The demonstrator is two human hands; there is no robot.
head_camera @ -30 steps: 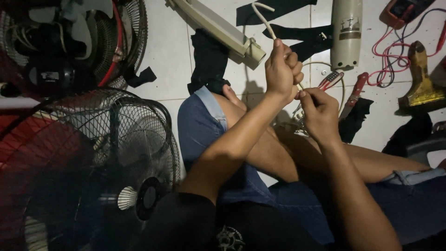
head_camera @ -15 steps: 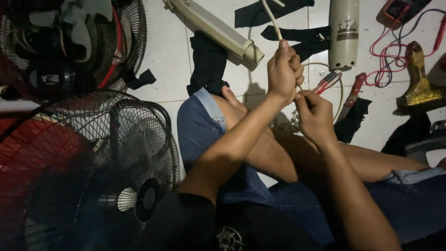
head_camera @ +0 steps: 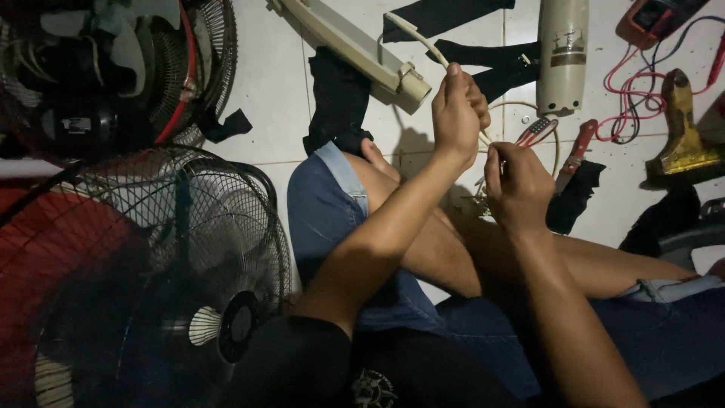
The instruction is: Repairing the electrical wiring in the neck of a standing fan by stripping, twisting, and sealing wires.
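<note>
While I watch at frame centre, my left hand [head_camera: 455,113] has its fingers clamped on a thin, cream-white flexible cable [head_camera: 423,39] arcing toward upper centre; my right hand [head_camera: 519,183], fingers closed, pinches its lower end.

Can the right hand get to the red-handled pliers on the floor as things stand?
Probably yes. The red-handled pliers lie in the open on the tiled floor, just beyond the right hand, with nothing between. But that hand is closed on the white cable, so it must let go first.
</note>
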